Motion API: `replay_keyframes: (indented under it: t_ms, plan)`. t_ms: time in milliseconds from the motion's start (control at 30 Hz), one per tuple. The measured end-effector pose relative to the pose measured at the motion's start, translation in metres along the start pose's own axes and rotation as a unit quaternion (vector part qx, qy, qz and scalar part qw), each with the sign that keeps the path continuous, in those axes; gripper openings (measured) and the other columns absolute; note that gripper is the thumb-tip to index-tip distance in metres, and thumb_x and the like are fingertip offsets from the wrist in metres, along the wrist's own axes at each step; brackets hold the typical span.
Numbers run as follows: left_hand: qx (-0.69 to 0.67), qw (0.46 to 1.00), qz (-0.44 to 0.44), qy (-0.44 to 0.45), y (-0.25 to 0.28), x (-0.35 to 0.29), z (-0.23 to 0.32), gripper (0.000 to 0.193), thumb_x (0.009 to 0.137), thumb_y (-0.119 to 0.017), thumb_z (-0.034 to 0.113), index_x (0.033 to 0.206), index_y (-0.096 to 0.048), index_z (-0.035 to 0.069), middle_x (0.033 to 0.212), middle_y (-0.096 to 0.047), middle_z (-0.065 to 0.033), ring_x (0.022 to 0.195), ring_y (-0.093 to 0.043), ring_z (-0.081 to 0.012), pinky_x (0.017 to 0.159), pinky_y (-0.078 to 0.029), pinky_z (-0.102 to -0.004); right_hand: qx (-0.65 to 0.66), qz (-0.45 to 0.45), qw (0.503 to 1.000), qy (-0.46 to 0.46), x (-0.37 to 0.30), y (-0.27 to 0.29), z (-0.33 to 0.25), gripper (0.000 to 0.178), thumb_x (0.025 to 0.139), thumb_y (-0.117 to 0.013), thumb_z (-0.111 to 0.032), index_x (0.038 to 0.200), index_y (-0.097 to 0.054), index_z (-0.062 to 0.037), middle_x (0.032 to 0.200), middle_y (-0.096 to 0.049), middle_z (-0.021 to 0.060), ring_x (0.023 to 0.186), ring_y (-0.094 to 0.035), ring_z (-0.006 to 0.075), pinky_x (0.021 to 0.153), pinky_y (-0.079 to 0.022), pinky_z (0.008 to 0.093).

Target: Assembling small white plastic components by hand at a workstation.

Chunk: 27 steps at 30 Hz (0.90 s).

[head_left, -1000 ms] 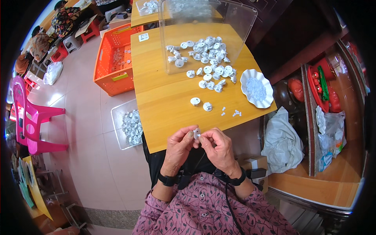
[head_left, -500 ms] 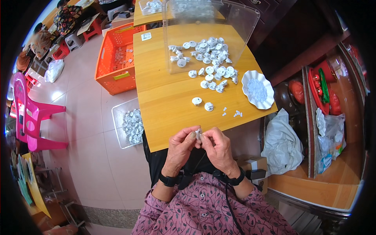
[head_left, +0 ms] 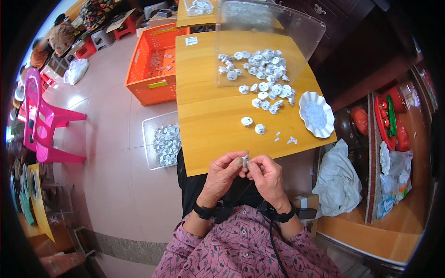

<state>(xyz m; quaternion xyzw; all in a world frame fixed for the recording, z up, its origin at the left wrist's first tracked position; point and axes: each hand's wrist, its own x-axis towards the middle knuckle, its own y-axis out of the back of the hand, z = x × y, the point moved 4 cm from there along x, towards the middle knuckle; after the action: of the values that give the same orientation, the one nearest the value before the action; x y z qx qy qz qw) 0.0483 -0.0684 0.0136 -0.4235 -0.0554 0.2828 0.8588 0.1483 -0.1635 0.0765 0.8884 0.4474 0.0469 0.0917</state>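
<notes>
Just off the near edge of the yellow wooden table (head_left: 208,143), my two hands meet at their fingertips. My left hand (head_left: 222,175) pinches a small white round plastic part (head_left: 245,161) between thumb and forefinger. My right hand (head_left: 268,180) is closed on the same part from the other side, and the fingers partly cover it. Beyond them lie two loose white disc-shaped plastic parts (head_left: 247,121) and several tiny white pegs (head_left: 291,140). A scalloped white dish (head_left: 330,121) of small translucent pieces stands at the table's right edge.
A clear plastic bin (head_left: 296,34) lies tipped toward me, with a heap of white parts (head_left: 266,65) spilling out. Left of the table are an orange crate (head_left: 139,83), a clear tub of parts (head_left: 150,153) and a pink chair (head_left: 46,120). A wooden shelf unit (head_left: 371,236) stands right.
The whole view has shifted, so the table and my hands sit further right in the picture. Both hands still hold the small part, now turned slightly between the fingertips.
</notes>
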Motion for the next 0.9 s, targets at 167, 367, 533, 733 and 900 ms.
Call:
replay_keyframes:
  t_ms: [167, 367, 533, 733, 900]
  plan:
    - [-0.001, 1.000, -0.006, 0.004, -0.001, -0.001, 0.005, 0.027, 0.101, -0.060, 0.010, 0.124, -0.064, -0.003, 0.096, -0.068, -0.0057, 0.081, -0.063, -0.0111, 0.072, -0.053, -0.0230, -0.022, 0.006, 1.000, 0.003, 0.001, -0.003, -0.003, 0.011, 0.099, -0.061, -0.008, 0.096, -0.060, 0.0027, 0.080, -0.070, 0.0073, 0.069, -0.066, 0.0102, 0.062, -0.055, 0.0260]
    - [0.037, 0.988, 0.131, -0.080, 0.022, -0.006, 0.040, 0.027, 0.101, -0.059, 0.008, 0.126, -0.063, -0.003, 0.104, -0.068, -0.0087, 0.082, -0.064, -0.0126, 0.070, -0.054, -0.0250, -0.023, 0.016, 1.000, -0.012, 0.003, -0.003, 0.007, 0.013, 0.096, -0.066, -0.010, 0.094, -0.061, 0.0011, 0.073, -0.066, 0.0066, 0.064, -0.064, 0.0108, 0.059, -0.052, 0.0270]
    - [-0.034, 0.961, 0.210, -0.177, 0.107, -0.002, 0.078, 0.021, 0.100, -0.061, 0.008, 0.119, -0.063, -0.001, 0.103, -0.069, -0.0091, 0.084, -0.066, -0.0151, 0.072, -0.056, -0.0245, -0.086, 0.025, 0.995, 0.034, 0.003, 0.008, 0.020, 0.010, 0.093, -0.067, -0.007, 0.091, -0.060, -0.0003, 0.077, -0.065, 0.0118, 0.066, -0.065, 0.0207, 0.060, -0.051, 0.0326]
    - [-0.002, 0.911, 0.331, -0.246, 0.178, -0.007, 0.114, 0.026, 0.101, -0.059, 0.012, 0.111, -0.056, -0.011, 0.104, -0.066, -0.0184, 0.092, -0.069, -0.0243, 0.085, -0.060, -0.0304, -0.208, 0.095, 0.965, 0.127, 0.004, 0.027, 0.027, 0.007, 0.090, -0.066, -0.002, 0.093, -0.060, -0.0014, 0.084, -0.062, 0.0157, 0.077, -0.064, 0.0347, 0.066, -0.051, 0.0401]
    - [0.012, 0.896, 0.365, -0.252, 0.132, -0.003, 0.112, 0.034, 0.099, -0.062, 0.009, 0.123, -0.050, -0.011, 0.103, -0.064, -0.0153, 0.091, -0.068, -0.0225, 0.086, -0.059, -0.0298, -0.388, 0.187, 0.886, 0.172, 0.015, 0.058, 0.045, 0.015, 0.089, -0.059, 0.001, 0.103, -0.065, -0.0008, 0.099, -0.062, 0.0147, 0.089, -0.062, 0.0345, 0.077, -0.051, 0.0411]
